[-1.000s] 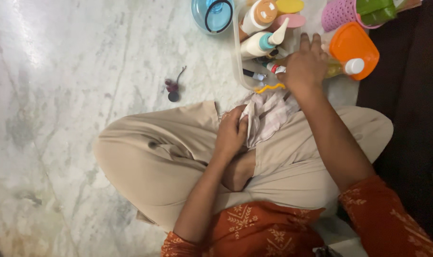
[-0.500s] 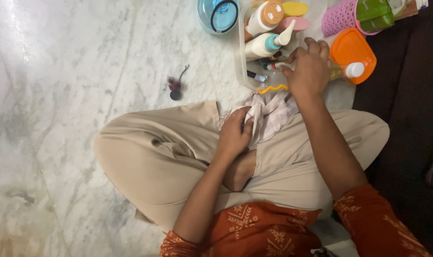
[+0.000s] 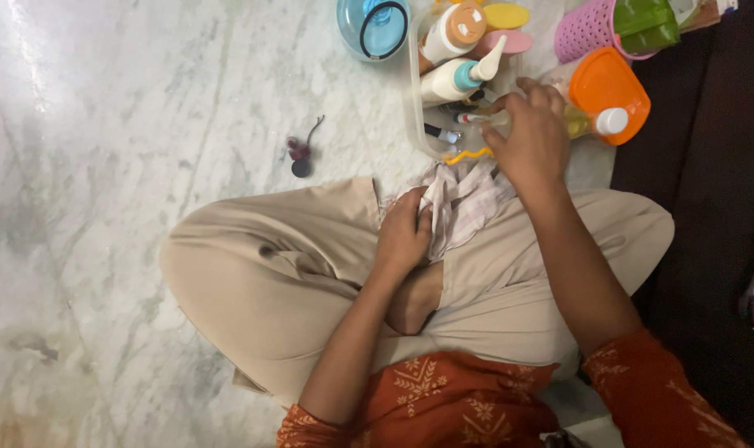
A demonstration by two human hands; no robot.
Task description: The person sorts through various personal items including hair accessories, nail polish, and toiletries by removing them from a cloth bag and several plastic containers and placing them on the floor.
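Note:
I sit cross-legged on a marble floor. My left hand (image 3: 403, 235) grips a pale checked cloth (image 3: 464, 202) that lies on my lap. My right hand (image 3: 530, 135) reaches into a clear plastic box (image 3: 416, 116) and pinches a small white tube with a red band (image 3: 475, 119). The box also holds several bottles, among them a white bottle with an orange cap (image 3: 452, 29) and a white bottle with a teal pump (image 3: 460, 75). A yellow wavy clip (image 3: 468, 155) lies at the box's near rim.
An orange lid (image 3: 605, 87) with a white-capped bottle (image 3: 601, 122) lies right of the box. A blue round container (image 3: 371, 25) and a pink perforated cup (image 3: 588, 29) stand at the top. A small dark hair tie (image 3: 300, 153) rests on the floor. Dark fabric covers the right side.
My right hand has curled from lying flat over the box's right side to pinching the small white tube with its fingertips. My left hand stays on the cloth.

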